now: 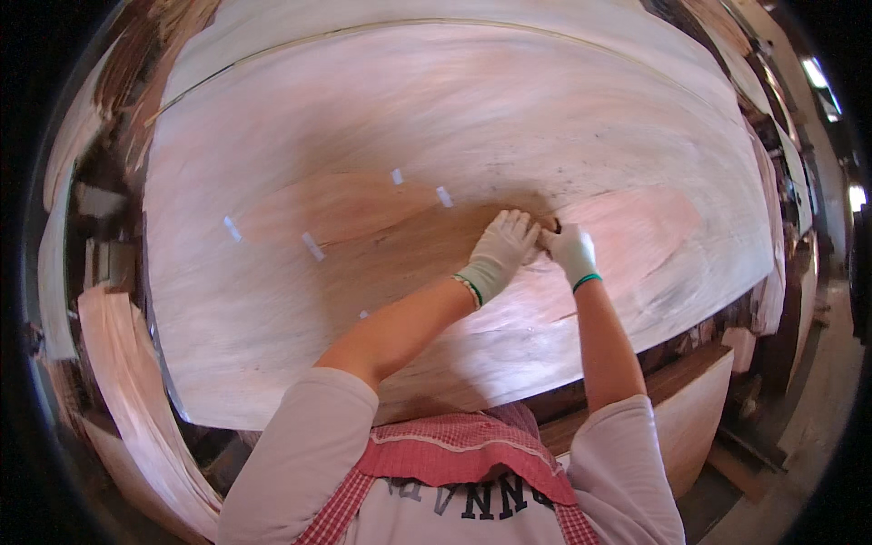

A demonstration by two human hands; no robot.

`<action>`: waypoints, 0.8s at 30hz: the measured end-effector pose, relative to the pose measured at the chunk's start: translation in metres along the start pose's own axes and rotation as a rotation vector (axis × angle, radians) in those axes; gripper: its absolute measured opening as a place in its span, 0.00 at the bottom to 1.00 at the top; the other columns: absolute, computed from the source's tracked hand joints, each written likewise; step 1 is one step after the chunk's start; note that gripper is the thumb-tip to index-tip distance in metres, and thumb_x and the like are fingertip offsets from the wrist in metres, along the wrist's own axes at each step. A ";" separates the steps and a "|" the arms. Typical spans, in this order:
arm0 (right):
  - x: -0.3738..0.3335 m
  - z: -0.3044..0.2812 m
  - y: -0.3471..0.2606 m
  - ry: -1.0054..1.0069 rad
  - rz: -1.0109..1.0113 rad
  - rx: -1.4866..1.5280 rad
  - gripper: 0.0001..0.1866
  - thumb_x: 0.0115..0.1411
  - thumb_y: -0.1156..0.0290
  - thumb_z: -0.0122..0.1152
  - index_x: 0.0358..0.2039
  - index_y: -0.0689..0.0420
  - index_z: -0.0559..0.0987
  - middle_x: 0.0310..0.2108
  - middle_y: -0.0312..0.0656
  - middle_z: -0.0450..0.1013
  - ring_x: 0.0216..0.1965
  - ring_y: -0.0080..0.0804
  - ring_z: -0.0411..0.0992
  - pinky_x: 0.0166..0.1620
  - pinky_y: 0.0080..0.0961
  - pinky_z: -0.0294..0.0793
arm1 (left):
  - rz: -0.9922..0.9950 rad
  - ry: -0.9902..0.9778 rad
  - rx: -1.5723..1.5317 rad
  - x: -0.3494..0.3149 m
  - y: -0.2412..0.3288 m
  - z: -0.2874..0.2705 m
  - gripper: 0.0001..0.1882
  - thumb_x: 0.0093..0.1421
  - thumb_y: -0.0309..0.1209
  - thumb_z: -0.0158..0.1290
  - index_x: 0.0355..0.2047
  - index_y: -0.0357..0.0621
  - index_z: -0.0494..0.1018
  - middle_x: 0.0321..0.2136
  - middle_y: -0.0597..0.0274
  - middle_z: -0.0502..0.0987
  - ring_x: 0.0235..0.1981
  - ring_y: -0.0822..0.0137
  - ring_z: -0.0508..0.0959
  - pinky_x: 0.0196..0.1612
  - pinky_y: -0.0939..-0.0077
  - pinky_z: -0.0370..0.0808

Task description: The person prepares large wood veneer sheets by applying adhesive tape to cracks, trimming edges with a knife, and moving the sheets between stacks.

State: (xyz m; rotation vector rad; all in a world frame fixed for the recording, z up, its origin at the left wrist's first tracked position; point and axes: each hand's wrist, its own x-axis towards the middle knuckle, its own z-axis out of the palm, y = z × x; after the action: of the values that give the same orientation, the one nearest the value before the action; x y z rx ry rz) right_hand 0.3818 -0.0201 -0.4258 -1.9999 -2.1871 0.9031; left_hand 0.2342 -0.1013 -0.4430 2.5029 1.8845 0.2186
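Your left hand [501,251], in a white glove, lies with fingers spread flat on the wide veneer sheet [472,127] near its middle, holding nothing. Your right hand [569,250], also gloved, sits just beside it, fingers curled tight around a small dark object [556,223] too hidden to identify. Several white tape strips [312,245] dot the sheet to the left.

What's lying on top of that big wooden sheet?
On the sheet lie small white tape strips and both gloved hands, left and right. What they press is hidden beneath them.
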 end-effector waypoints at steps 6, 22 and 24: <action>-0.079 0.005 0.024 0.030 0.155 0.435 0.20 0.56 0.58 0.59 0.34 0.66 0.80 0.22 0.50 0.76 0.24 0.39 0.77 0.29 0.34 0.74 | -0.024 -0.183 0.125 0.005 0.015 -0.022 0.25 0.59 0.31 0.45 0.58 0.46 0.64 0.60 0.50 0.63 0.62 0.54 0.62 0.65 0.60 0.56; -0.095 -0.067 0.242 0.351 0.124 0.375 0.18 0.58 0.62 0.60 0.43 0.62 0.77 0.29 0.52 0.78 0.31 0.45 0.78 0.34 0.38 0.75 | 0.257 -0.010 -0.190 0.083 0.239 0.042 0.28 0.59 0.31 0.43 0.61 0.40 0.60 0.64 0.52 0.59 0.64 0.54 0.61 0.67 0.61 0.53; -0.110 -0.050 0.257 0.106 0.293 0.638 0.22 0.59 0.54 0.61 0.42 0.62 0.78 0.28 0.48 0.77 0.28 0.35 0.75 0.32 0.32 0.73 | 0.225 -0.026 -0.156 0.085 0.244 0.039 0.27 0.59 0.32 0.43 0.59 0.40 0.62 0.63 0.53 0.61 0.63 0.54 0.62 0.67 0.60 0.53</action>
State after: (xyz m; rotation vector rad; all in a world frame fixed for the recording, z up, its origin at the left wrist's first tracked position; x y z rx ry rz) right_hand 0.6520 -0.1035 -0.4590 -1.9800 -1.3219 1.2834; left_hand 0.4948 -0.0854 -0.4519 2.5915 1.5104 0.3184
